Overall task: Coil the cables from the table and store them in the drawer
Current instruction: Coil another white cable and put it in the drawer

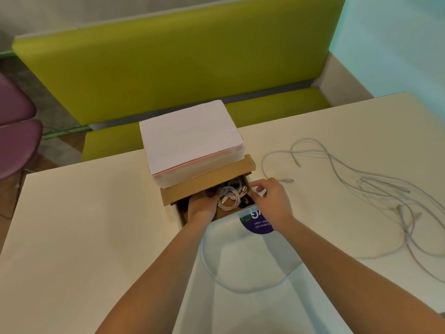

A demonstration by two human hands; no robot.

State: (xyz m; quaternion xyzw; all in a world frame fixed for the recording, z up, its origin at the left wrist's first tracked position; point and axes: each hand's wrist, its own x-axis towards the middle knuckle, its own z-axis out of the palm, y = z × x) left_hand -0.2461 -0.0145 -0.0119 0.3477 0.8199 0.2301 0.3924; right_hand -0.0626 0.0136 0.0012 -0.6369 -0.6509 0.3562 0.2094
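Both forearms reach over the desk (72,237) into the open cardboard drawer (183,214). Left hand (203,206) lies inside it, fingers curled beside the white coiled cable (230,196); whether it grips anything I cannot tell. Right hand (269,201) rests at the drawer's right edge, fingers loosely bent, pinching nothing visible. To seat the coil well, press it flat and tuck its plugs inward. Right of the drawer, loose cables (375,186) sprawl uncoiled.
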